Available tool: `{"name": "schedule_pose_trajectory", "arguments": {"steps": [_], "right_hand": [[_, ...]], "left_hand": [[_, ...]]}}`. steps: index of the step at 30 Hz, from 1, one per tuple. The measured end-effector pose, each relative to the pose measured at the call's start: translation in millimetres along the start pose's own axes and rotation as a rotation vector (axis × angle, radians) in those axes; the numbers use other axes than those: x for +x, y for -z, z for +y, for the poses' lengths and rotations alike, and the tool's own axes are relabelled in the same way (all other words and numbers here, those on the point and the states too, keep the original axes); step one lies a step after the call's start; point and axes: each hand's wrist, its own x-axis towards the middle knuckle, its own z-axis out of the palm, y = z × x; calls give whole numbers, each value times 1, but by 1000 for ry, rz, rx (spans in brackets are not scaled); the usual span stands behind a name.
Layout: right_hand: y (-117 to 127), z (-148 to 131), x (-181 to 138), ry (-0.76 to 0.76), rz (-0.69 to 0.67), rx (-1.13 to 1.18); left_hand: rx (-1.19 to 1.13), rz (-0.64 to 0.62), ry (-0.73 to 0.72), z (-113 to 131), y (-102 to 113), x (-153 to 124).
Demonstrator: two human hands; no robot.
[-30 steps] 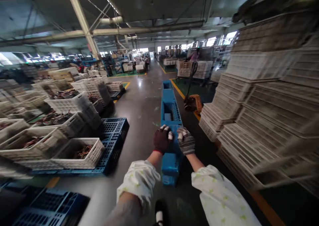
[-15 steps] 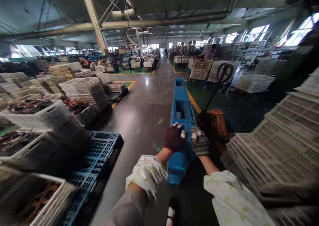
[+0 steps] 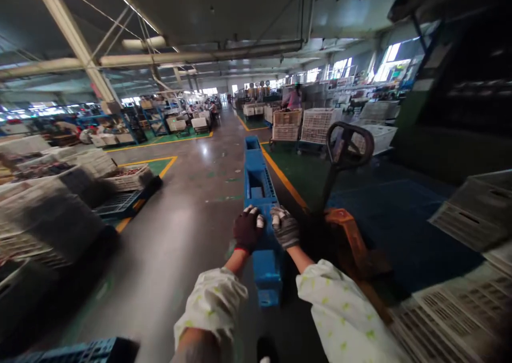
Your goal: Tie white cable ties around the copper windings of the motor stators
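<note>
Holding: both gloved hands clasp the top edge of a blue pallet [image 3: 258,184], which stands on its narrow edge and runs straight ahead of the person.
Head view, left hand: the left hand [image 3: 248,228] wears a dark glove with pale fingertips, its grip wrapped tight over the pallet's top edge from the left side.
Head view, right hand: the right hand [image 3: 285,227] wears a grey knit glove, its grip wrapped tight over the same edge from the right, just beside the left hand.
Pallet's place: its near end hangs low between the two pale sleeves [image 3: 216,304]; its far end points down the aisle over the grey floor [image 3: 188,229]. Whether its underside touches the floor cannot be told.
Right of the pallet: an orange pallet jack [image 3: 352,240] stands near, its black loop handle [image 3: 350,145] raised above it. A yellow line [image 3: 284,179] runs between the two.
Far right: white crates [image 3: 472,213], stacked and blurred.
Left: more crates on low pallets [image 3: 124,179], blurred.
Distance: a person [image 3: 294,99] beside stacked crates.
</note>
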Motion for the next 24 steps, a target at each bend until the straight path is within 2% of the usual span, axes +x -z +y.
{"name": "schedule_pose_trajectory", "arguments": {"steps": [9,16,20,24], "right_hand": [[-165,151,170,3,3,2],[-326,279,302,-42,-8,45],[-409,333,377,-55,26,64],[-488,382,441,-45,40,69]], "left_hand": [[-6,-23,-4,-53,-115,254],[25,-4,-12,-117,-219,462],[56,-11,-40,-151,-263,576],[75,-21,-50,-187,-306,678]]}}
